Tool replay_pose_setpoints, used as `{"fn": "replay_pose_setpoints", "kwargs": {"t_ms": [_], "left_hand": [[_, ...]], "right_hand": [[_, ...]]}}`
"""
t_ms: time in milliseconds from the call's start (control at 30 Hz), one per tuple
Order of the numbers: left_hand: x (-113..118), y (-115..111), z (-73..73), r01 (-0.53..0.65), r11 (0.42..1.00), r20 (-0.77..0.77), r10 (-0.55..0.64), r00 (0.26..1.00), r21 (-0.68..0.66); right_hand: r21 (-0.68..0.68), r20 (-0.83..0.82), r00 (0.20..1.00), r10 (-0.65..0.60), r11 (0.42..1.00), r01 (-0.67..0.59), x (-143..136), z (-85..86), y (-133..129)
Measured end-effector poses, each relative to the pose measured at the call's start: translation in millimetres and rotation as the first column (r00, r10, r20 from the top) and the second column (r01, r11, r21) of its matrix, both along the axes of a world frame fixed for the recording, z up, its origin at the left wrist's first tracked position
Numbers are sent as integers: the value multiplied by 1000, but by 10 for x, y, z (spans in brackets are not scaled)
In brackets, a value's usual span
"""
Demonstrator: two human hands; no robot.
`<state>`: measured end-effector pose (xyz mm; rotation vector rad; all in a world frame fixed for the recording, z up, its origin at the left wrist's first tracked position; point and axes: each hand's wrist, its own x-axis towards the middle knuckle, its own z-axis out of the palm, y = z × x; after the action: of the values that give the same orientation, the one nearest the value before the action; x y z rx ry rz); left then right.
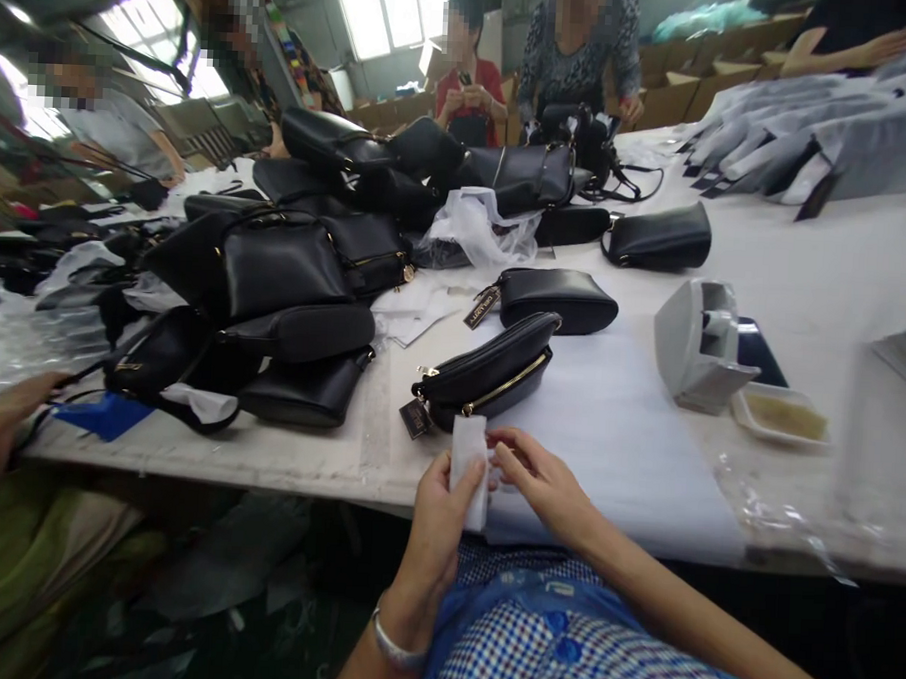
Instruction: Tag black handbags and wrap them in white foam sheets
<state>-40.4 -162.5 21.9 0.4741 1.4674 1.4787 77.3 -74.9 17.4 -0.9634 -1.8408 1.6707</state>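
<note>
My left hand (pixel 440 507) is closed around a small folded white sheet (pixel 468 470), thumb across its front, at the table's near edge. It looks like thin paper or foam; I cannot tell which. At the strip's right edge, the thumb and fingers of my right hand (pixel 537 475) are pinched together. Just beyond both hands lies a black pouch bag (pixel 489 371) with a gold zipper and a dark hang tag (pixel 415 418). Behind it rests a second black bag (pixel 564 300) with its own tag (pixel 481 308).
A large pile of black bags (pixel 283 272) fills the table's left and centre. To the right stand a grey tape dispenser (pixel 693 345) and a shallow white dish (pixel 784 414). Wrapped bags (pixel 829 136) lie far right. A co-worker's hand (pixel 26 396) is at left; other people stand beyond.
</note>
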Motion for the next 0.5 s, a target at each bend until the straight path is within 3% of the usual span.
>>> {"fn": "replay_pose_setpoints", "kwargs": {"t_ms": [133,300,500], "left_hand": [[7,59,-34,-54,998,-29,56,998,36],[76,128,-56,-85,996,-54,87,995,29],[101,-128,-57,-23,999,-44,22,999,-29]], "right_hand": [[-61,70,995,66,996,-62,218,-46,-254],[-70,-28,996,89,993,-91,115,-106,-362],[-139,-90,996,22,990,-34,87,-202,-368]]}}
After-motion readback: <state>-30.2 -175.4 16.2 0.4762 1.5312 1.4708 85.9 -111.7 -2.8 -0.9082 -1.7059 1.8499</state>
